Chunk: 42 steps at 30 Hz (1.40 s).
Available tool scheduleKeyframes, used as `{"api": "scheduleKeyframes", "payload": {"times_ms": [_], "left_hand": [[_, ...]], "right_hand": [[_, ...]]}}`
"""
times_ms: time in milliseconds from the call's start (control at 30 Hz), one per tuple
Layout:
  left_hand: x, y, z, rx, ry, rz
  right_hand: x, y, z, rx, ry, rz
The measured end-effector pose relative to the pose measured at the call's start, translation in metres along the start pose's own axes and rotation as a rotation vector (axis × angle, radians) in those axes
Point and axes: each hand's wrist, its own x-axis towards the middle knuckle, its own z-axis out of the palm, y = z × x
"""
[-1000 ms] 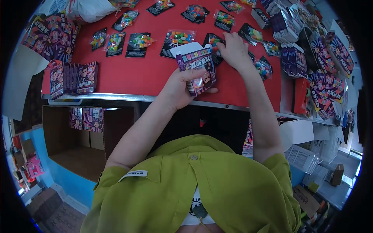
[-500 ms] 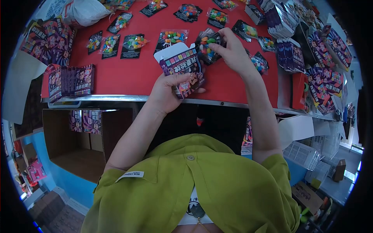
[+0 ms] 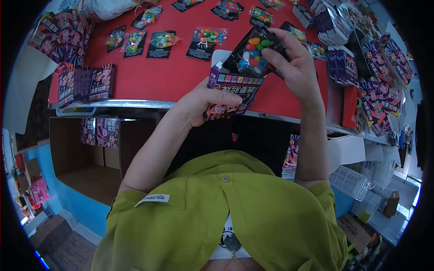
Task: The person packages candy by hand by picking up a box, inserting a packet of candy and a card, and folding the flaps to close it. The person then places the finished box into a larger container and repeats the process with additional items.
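My left hand (image 3: pixel 209 100) is closed round a purple printed carton (image 3: pixel 233 90), whose top flap stands up. In my right hand (image 3: pixel 291 58) is a clear bag of colourful bean-shaped pieces (image 3: pixel 255 56) together with a black card (image 3: pixel 242 45). The lower edge of the card and bag overlaps the carton's top opening; how far they reach inside is hidden. Just behind the carton, another bag of coloured pieces (image 3: pixel 209 35) lies on its black card on the red tabletop (image 3: pixel 153 81).
More bags on black cards lie in rows across the table. Purple cartons (image 3: pixel 101 83) stand at the left, and stacked flat cartons (image 3: pixel 337 63) fill the right. A red tape dispenser (image 3: pixel 349 108) sits at the right edge. Below the table is an open cardboard box (image 3: pixel 86 171).
My right hand has brought the bag and black card over the carton's opening. The carton has shifted right and been turned more upright in my left hand.
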Motion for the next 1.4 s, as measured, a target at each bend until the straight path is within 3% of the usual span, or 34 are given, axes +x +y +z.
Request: {"api": "scheduleKeyframes", "payload": {"times_ms": [33,100,200,267,467,500,567,633,700,767,800,867,1000,1067,1100,1167,1400], "left_hand": [[0.000,-0.001,0.000,0.084,-0.004,-0.004],[0.003,-0.005,-0.006,0.106,-0.053,0.030],[0.011,-0.004,-0.010,0.183,-0.103,0.080],[0.018,0.003,-0.008,0.076,-0.275,0.082],[0.031,-0.004,-0.026,0.015,-0.372,0.082],[0.034,-0.006,-0.030,0.058,-0.366,0.109],[0.034,-0.004,-0.025,0.228,-0.290,0.126],[0.032,0.004,-0.018,0.373,-0.188,0.022],[0.026,0.004,-0.019,0.418,-0.136,0.080],[0.017,0.000,-0.023,0.519,-0.203,0.374],[0.014,-0.005,-0.021,0.526,-0.194,0.370],[0.012,-0.017,-0.013,0.010,-0.037,0.623],[0.003,-0.024,-0.005,0.050,0.077,0.468],[0.004,-0.023,0.001,0.019,0.111,0.490],[0.004,-0.022,0.002,0.019,0.107,0.491],[0.003,-0.021,0.002,-0.002,0.148,0.461],[0.002,-0.024,-0.004,-0.010,0.126,0.482]], "right_hand": [[-0.003,-0.001,0.001,-0.051,-0.031,0.021],[-0.003,-0.003,-0.001,-0.560,-0.059,-0.312],[0.003,-0.008,0.007,-0.593,-0.071,-0.476],[-0.001,-0.013,0.016,-0.553,-0.019,-0.510],[-0.021,-0.011,0.013,-0.203,-0.113,-0.430],[-0.027,-0.008,0.012,-0.157,-0.138,-0.449],[-0.038,0.004,0.009,-0.514,-0.099,-0.476],[-0.046,0.012,0.019,-0.468,-0.109,-0.410],[-0.050,0.016,0.024,-0.461,-0.106,-0.338],[-0.053,0.019,0.028,-0.415,-0.003,-0.358],[-0.054,0.021,0.033,-0.404,-0.001,-0.360],[-0.058,0.022,0.040,-0.404,0.111,-0.418],[-0.063,0.013,0.052,-0.340,0.160,-0.405],[-0.064,0.010,0.049,0.137,0.214,-0.237],[-0.066,0.009,0.044,0.134,0.216,-0.239],[-0.068,0.013,0.035,0.693,0.194,-0.055],[-0.070,0.025,0.046,1.065,0.172,0.221]]}}
